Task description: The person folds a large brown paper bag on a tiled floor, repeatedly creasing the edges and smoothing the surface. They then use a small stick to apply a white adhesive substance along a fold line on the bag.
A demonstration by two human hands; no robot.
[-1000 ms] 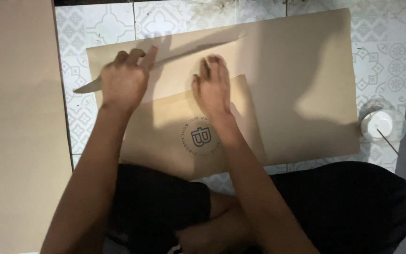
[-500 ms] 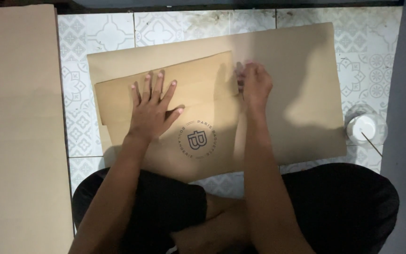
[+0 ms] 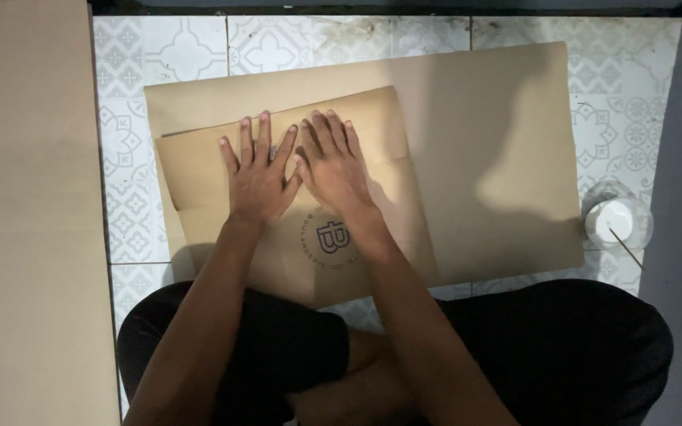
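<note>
Both hands, left hand (image 3: 256, 183) and right hand (image 3: 331, 167), press open-palmed, gripping nothing, on a folded brown paper bag (image 3: 222, 166). Nearby: a larger brown sheet (image 3: 483, 158), a clear cup (image 3: 617, 221), patterned floor tiles (image 3: 183, 47).

Folded bag (image 3: 222, 170): brown kraft paper, matt, smooth, creased at the folds, dark round print on the face. Larger sheet (image 3: 483, 142) beneath: same matt brown paper. Floor (image 3: 191, 47): patterned ceramic tile, pale, faint sheen, stained grout. Small cup (image 3: 617, 221): clear glossy plastic. Stack at left (image 3: 29, 213): matt tan paper.
</note>
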